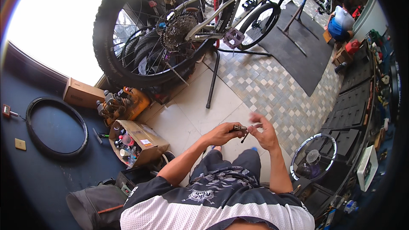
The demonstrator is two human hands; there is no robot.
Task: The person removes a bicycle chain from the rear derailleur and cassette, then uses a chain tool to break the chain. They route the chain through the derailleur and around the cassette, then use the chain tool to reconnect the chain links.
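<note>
In front of my lap, my left hand point(226, 133) is closed around a small dark metal part point(239, 127), which looks like a compact tool or bike fitting. A thin dark rod point(244, 138) angles down from it. On the other side, my right hand point(266, 133) has its thumb at the part's end; its upper fingers are raised and blurred by motion. Ahead of me, a bicycle point(211, 29) is held off the floor, its rear wheel with knobby tire and cassette point(179, 30) nearest to me. The part's exact kind is too small to tell.
At left are an open cardboard box point(149, 142) of bottles, a yellow machine point(128, 104) and a tire point(32, 132) against the wall. A stand leg point(211, 87) reaches across the floor. Dark drawers point(347, 106) and a wheel rim point(335, 147) line the right. Another person point(342, 20) crouches far right.
</note>
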